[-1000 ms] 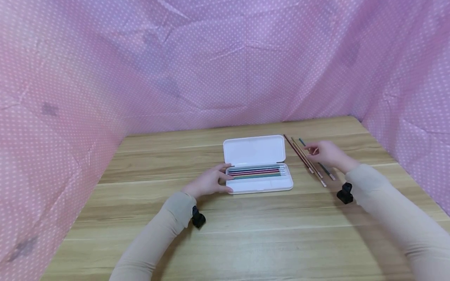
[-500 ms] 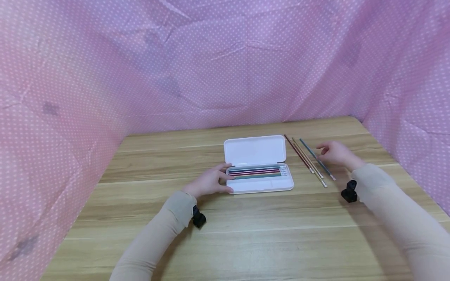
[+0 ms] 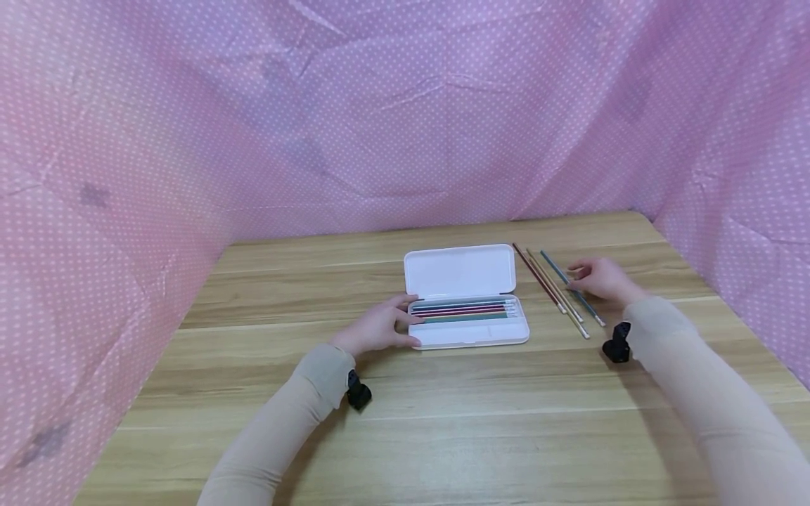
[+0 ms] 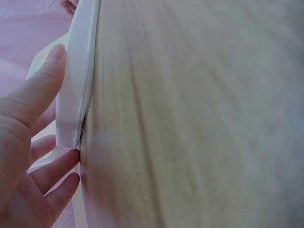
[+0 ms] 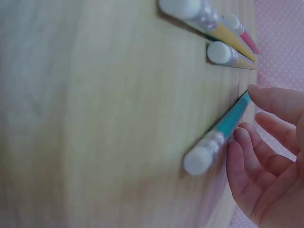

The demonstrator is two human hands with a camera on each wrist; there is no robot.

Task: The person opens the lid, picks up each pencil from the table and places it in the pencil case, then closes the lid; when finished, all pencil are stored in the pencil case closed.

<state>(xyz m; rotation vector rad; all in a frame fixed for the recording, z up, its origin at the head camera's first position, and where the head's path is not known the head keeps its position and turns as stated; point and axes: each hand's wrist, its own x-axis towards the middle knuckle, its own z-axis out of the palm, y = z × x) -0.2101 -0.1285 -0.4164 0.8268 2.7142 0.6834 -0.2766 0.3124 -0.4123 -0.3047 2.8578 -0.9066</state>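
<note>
My left hand (image 3: 380, 325) holds the left end of a white pencil case (image 3: 468, 336), which lies open. In the left wrist view the thumb (image 4: 45, 80) is against the case's front wall and other fingers are around its end. Several pencils (image 3: 462, 309), green, dark red and yellowish, lie inside with white erasers to the right. My right hand (image 3: 601, 279) is at a teal pencil (image 3: 588, 307) on the table. In the right wrist view its thumb touches or nearly touches the pencil (image 5: 228, 118), with a gap to the loosely bent fingers.
Left of the teal pencil lie two yellow pencils (image 3: 561, 289) and a red pencil (image 3: 538, 275), erasers towards me. The case lid (image 3: 460, 272) is folded back. A pink dotted cloth (image 3: 405, 126) hangs behind the wooden table (image 3: 455, 422).
My right hand first shifted right, off the pencils, then came back left to the teal pencil. The left hand and the case stay in place.
</note>
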